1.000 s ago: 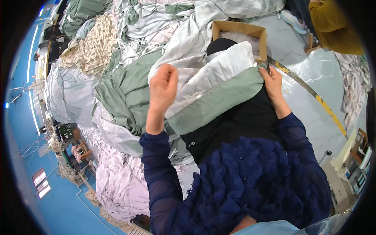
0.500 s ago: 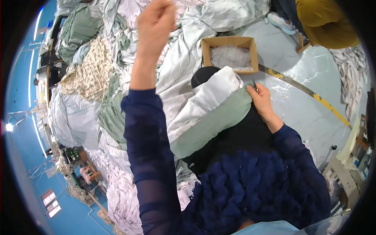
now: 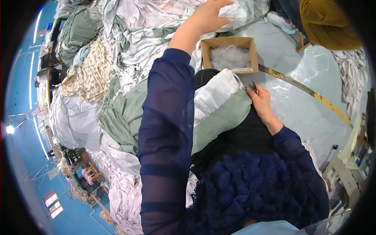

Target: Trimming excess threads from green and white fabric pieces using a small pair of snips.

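Observation:
A green and white cloth [image 3: 223, 117] lies across my lap, over black trousers. My right hand [image 3: 261, 102] is closed on the cloth's right corner, and a small pair of dark thread snips [image 3: 254, 87] pokes up from between the fingers. The snips' handles are hidden in the palm. My left hand [image 3: 205, 17] is raised and stretched forward beyond the cardboard box, its thumb and fingers apart and nothing seen in it. The left sleeve covers the left part of the cloth.
The cardboard box [image 3: 253, 58] holds grey, fluffy thread scraps. Large heaps of white, pink and green fabric [image 3: 129, 105] fill the left and front. A yellow-and-black strip [image 3: 305, 90] crosses the floor at right. Another person's knee [image 3: 329, 23] and shoe show at upper right.
My left hand has swung rightward toward the box, and its curled fingers have spread. The left sleeve now covers more of the cloth. My right hand stays on the cloth's corner.

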`<state>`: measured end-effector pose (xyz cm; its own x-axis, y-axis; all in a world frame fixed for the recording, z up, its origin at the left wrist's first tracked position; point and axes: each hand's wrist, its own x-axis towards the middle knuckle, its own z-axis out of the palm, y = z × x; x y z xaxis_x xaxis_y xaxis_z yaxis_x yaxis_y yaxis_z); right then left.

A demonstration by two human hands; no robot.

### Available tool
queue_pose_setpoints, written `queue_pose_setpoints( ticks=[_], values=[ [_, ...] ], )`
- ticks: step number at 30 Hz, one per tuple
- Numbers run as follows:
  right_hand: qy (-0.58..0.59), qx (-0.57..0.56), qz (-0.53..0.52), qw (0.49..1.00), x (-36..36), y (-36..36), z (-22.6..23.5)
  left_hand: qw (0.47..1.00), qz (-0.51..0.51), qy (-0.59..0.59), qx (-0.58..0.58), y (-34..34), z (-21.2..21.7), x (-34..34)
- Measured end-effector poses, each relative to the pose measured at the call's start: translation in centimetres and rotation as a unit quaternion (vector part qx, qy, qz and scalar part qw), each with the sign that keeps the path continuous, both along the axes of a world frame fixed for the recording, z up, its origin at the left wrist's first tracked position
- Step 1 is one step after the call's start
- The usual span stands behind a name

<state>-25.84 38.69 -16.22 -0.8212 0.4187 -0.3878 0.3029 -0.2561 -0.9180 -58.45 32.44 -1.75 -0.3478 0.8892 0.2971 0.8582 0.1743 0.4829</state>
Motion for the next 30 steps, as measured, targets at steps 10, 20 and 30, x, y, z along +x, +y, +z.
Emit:
queue_pose_setpoints(
  ticks=[10,20,30],
  values=[
    [0.014,-0.051,-0.004,0.999,0.2,0.6,-0.5,0.89,0.073,-0.122,-0.433,-8.6,-0.8,7.1],
    [0.003,-0.022,0.016,1.0,0.3,0.7,-1.0,0.885,0.197,-0.3,-0.296,-10.2,-4.1,8.2],
    [0.003,0.108,0.038,0.993,0.6,1.2,-2.5,0.986,0.156,0.044,0.045,-6.4,1.6,6.9]
  ],
)
